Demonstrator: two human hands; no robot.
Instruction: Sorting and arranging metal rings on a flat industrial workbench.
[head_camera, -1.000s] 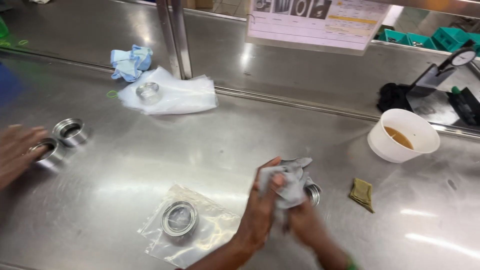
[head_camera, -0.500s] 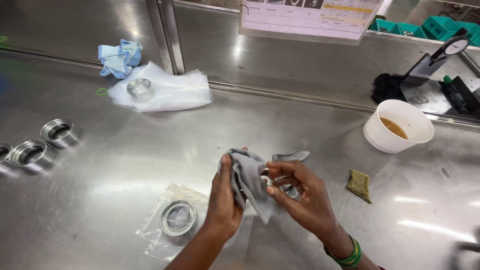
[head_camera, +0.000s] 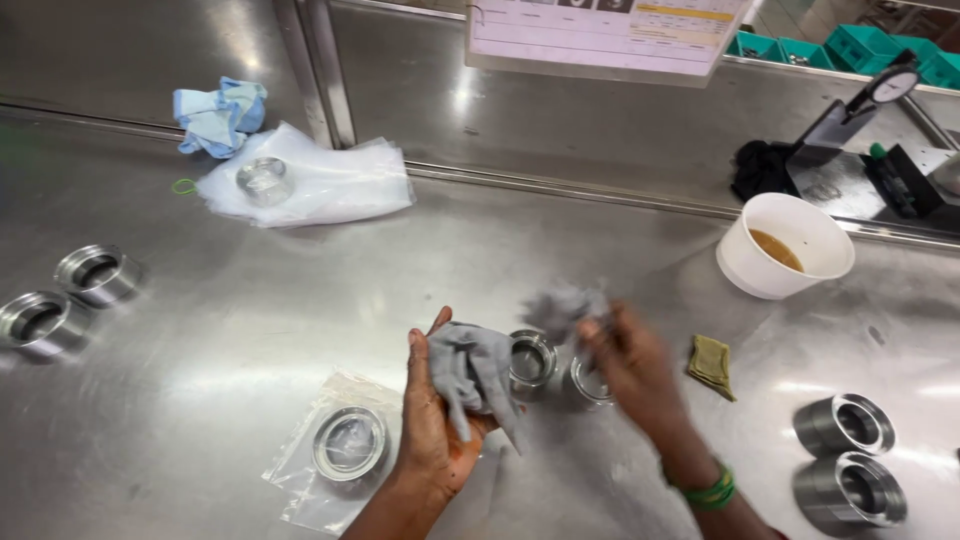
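Observation:
My left hand (head_camera: 432, 420) grips a grey cloth (head_camera: 475, 370) wrapped around a shiny metal ring (head_camera: 530, 360), held just above the steel table. My right hand (head_camera: 630, 365), blurred with motion, holds the other end of the grey cloth (head_camera: 560, 305) beside a second metal ring (head_camera: 588, 382). A further metal ring (head_camera: 350, 443) lies on a clear plastic bag (head_camera: 300, 490) to the left of my left hand.
Two metal rings (head_camera: 62, 305) stand at the left, two more (head_camera: 848, 460) at the right. A white cup of brown liquid (head_camera: 785, 245), a small olive pad (head_camera: 712, 365), a plastic sheet with a ring (head_camera: 300, 185), a blue cloth (head_camera: 218, 115) and a dial gauge (head_camera: 880, 100) lie further back.
The view has shifted. Both hands stayed on the grey cloth and ring; my right hand has swung out to the right, pulling the cloth, and is now blurred.

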